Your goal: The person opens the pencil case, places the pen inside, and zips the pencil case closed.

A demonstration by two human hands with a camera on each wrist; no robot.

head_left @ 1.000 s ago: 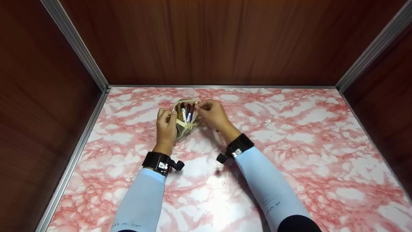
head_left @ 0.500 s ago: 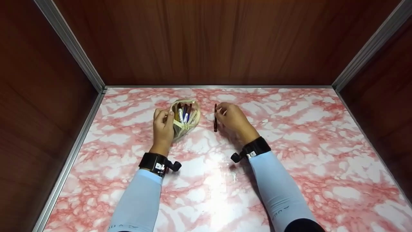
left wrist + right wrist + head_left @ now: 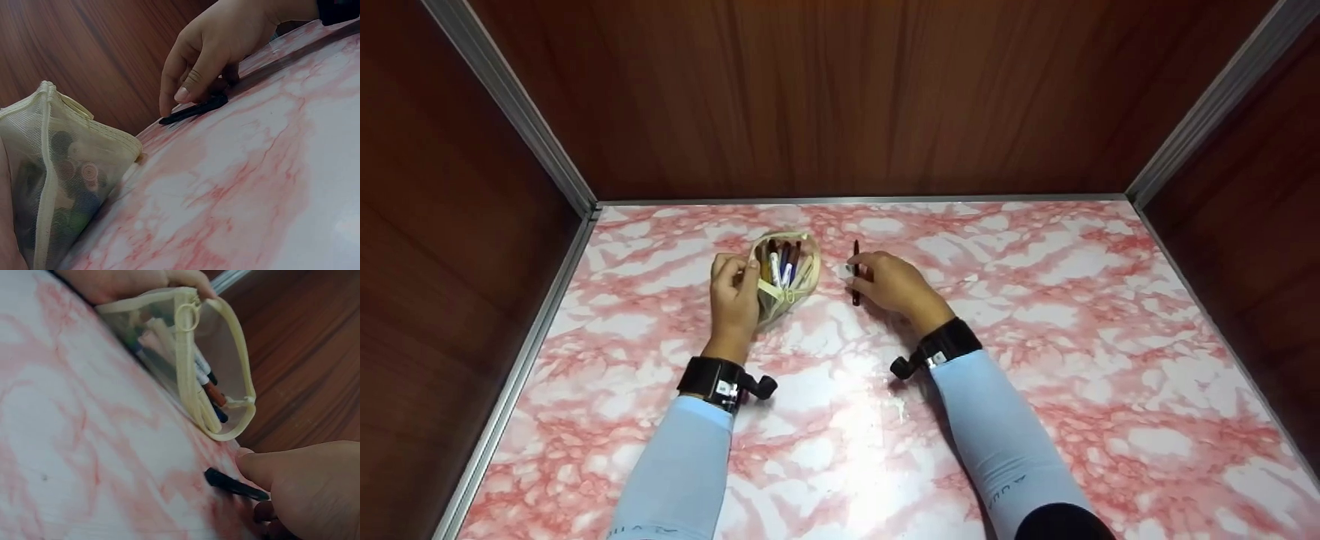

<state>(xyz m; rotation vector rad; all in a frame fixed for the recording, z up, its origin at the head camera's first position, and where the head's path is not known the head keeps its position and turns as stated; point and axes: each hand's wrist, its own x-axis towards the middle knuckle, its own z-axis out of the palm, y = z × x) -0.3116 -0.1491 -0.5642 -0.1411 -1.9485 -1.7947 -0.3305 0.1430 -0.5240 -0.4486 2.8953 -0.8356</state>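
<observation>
My left hand (image 3: 735,296) grips the left edge of a see-through mesh pencil pouch (image 3: 763,306) with pale yellow trim, its mouth unzipped. Several markers (image 3: 786,270) show inside it. To the right, a dark pen (image 3: 856,295) lies on the table. My right hand (image 3: 896,281) reaches over it, index finger and thumb apart and crossing above the pen. In the left wrist view, the fingertips of the right hand (image 3: 219,48) are close around the pen (image 3: 194,109), low at the tabletop. Firm contact with it cannot be made out.
The pink-and-white marbled table (image 3: 1035,337) extends around both hands. Dark wood panels (image 3: 855,97) stand at the back and both sides, with metal strips (image 3: 521,112) at the corners. A black camera mount (image 3: 945,345) sits on each wrist.
My right hand has left the pouch's mouth and moved right and down to the pen, reaching over it. The pen stays in place on the table. My left hand keeps its grip on the pouch.
</observation>
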